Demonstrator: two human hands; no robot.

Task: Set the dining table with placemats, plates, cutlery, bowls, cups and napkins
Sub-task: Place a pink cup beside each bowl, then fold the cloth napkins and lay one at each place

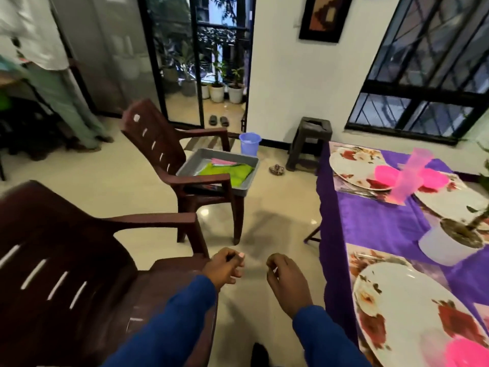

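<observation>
Left hand [225, 268]: hangs over the floor beside the near chair [66, 274], fingers loosely curled, grip on nothing.
Right hand [287, 282]: just beside the surface [383, 223], fingers loosely curled, grip on nothing.
Surface: purple cloth with floral plates [412, 313], pink bowls [386, 176] and a white plant pot [449, 242].
Napkins [227, 170]: green and pink, in a grey tray [185, 168] on the far chair [169, 154].
Floor: blue bucket [250, 143] behind the tray.

Two dark brown plastic armchairs [169, 165] on the tiled floor. Lilac bucket [249, 143] just beyond the farther chair. Dark plastic stool [309, 143] against the wall. Pair of sandals [218, 120] at the doorway. Framed picture [325, 17] on the wall. White plant pot [449, 241] near the table's right edge.
</observation>
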